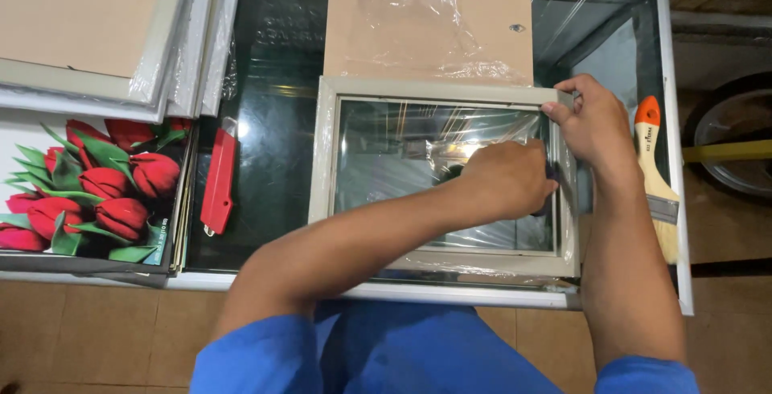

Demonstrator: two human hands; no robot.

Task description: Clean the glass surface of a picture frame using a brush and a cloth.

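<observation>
A pale grey picture frame (326,161) lies flat on the glass surface (273,145). My right hand (591,125) pinches its far right corner, fingers clamped on the rail. My left hand (507,178) presses closed on the glass inside, over loose plastic wrap (426,8). Best, I judge, to hold the corner steady and press gently.

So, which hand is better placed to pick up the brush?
The right hand. It grips the frame's right edge, and the brush lies just right of it. The left hand rests on the glass, farther away, and would have to cross over the right arm.
</observation>
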